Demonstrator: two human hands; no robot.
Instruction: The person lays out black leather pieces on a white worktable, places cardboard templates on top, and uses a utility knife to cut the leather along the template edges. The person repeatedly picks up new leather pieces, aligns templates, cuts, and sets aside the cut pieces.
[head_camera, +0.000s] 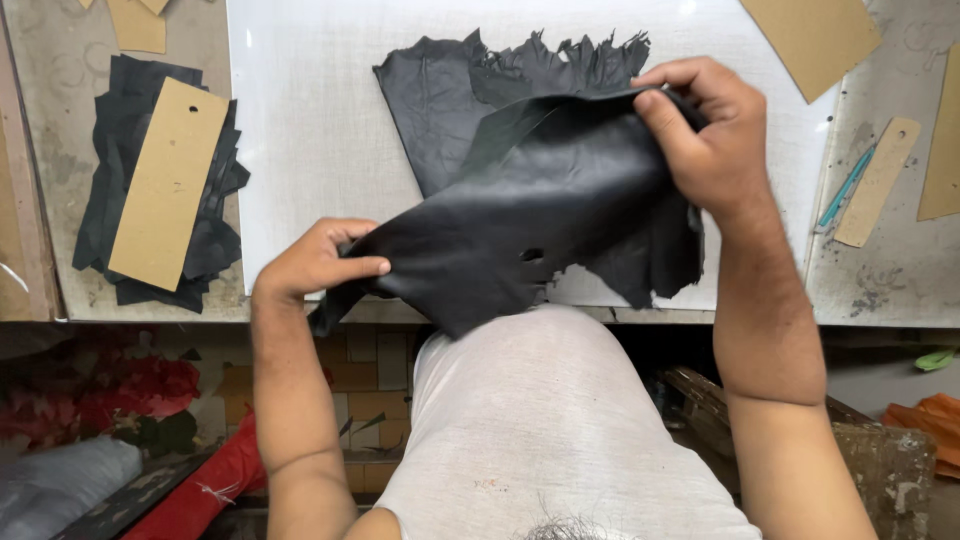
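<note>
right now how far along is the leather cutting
Done, it seems: a stack of cut black pieces lies at left under a long cardboard template. In hand: the left hand and right hand hold a ragged black leather piece above the white board. Left: this piece looks uncut, with a small hole.

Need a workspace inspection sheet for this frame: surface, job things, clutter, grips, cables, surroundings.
Surface: white cutting board on a stained grey bench.
Job's things: black leather piece, ragged-edged, small hole, lifted off the board.
Clutter: black leather scraps under a cardboard template; more templates; teal pen.
Grips: left hand and right hand each pinch the leather's edge.
Cables: nothing seen.
Surroundings: red and orange material below the bench.
</note>
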